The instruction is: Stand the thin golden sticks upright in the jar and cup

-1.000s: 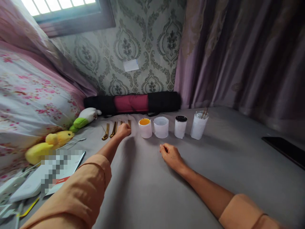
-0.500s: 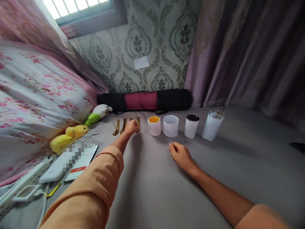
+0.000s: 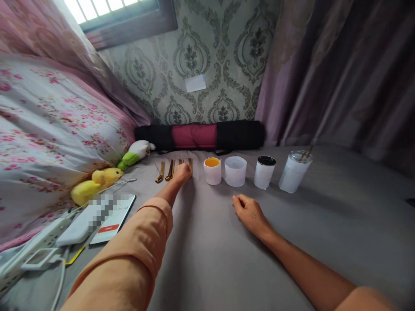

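My left hand (image 3: 182, 172) reaches far forward and lies with curled fingers over a row of gold utensils (image 3: 168, 170) on the grey bedsheet (image 3: 227, 259); I cannot make out whether it grips one. My right hand (image 3: 249, 212) rests on the sheet, fingers loosely curled, holding nothing I can see. Beyond it stand a white cup with an orange inside (image 3: 212, 170), a translucent white cup (image 3: 235, 171), a white cup with a black rim (image 3: 264, 172) and a clear jar (image 3: 295, 171) with sticks in it.
A black and maroon rolled mat (image 3: 199, 135) lies along the patterned wall. Left are a floral pillow (image 3: 48, 129), a yellow plush (image 3: 94, 185), a green and white plush (image 3: 134, 153), a phone (image 3: 112, 214), a white device and a power strip (image 3: 32, 248). Curtains hang at right.
The view has swung slightly left and steadied. Both hands stay in the same places on the sheet, the left on the gold utensils.
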A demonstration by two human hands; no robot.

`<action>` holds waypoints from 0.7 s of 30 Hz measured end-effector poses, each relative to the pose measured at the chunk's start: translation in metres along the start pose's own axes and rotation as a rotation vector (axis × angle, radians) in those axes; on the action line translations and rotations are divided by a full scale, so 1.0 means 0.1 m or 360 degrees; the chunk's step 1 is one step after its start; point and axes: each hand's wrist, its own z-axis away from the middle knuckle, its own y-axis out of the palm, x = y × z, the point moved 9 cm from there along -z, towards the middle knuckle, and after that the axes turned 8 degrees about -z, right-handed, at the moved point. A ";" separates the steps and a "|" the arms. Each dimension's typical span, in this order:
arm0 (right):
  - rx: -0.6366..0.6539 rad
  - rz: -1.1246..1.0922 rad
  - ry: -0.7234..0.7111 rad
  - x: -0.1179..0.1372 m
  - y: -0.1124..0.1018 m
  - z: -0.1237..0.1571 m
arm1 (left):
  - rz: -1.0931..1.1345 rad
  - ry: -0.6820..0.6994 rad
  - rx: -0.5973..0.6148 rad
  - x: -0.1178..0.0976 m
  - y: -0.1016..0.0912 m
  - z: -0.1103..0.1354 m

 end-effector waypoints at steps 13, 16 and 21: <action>-0.0002 -0.0007 -0.0008 0.00 -0.01 0.00 | -0.0064 0.0090 -0.0001 -0.05 0.04 -0.01; 0.0012 0.0004 0.0009 0.00 -0.01 0.00 | -0.0067 0.0093 0.0020 -0.07 0.06 0.00; 0.0003 0.0013 0.0027 0.00 -0.01 0.00 | -0.0059 0.0081 0.0053 -0.08 0.11 0.01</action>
